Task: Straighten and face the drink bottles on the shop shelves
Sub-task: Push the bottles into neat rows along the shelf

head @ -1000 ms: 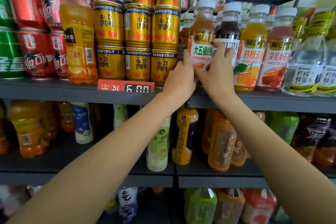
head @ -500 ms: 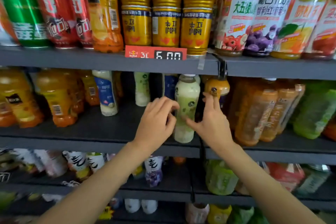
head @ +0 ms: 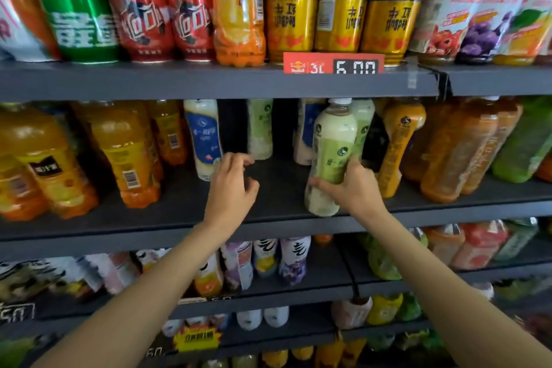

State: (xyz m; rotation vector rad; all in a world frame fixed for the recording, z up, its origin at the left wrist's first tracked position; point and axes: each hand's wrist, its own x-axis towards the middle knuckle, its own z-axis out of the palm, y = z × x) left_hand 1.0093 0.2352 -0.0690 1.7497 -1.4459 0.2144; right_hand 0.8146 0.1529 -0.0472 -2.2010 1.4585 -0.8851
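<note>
On the middle shelf [head: 179,227] a pale green milky bottle [head: 331,155] stands near the front edge, leaning a little left. My right hand [head: 352,188] grips its lower half, fingers wrapped round the front. My left hand [head: 233,185] hovers over the bare shelf just right of a white bottle with a blue label [head: 204,137], fingers loosely curled and holding nothing. Another pale green bottle [head: 260,128] stands further back between my hands.
Orange juice bottles [head: 125,152] fill the middle shelf's left; amber tea bottles [head: 457,152] crowd the right. Above, gold cans [head: 340,9], red cans [head: 134,6] and a red price tag [head: 333,63]. Lower shelves hold more bottles [head: 294,260].
My view and both hands dropped from the upper shelf to the middle one. My right hand took hold of the pale green bottle; my left hand moved left toward the blue-labelled bottle.
</note>
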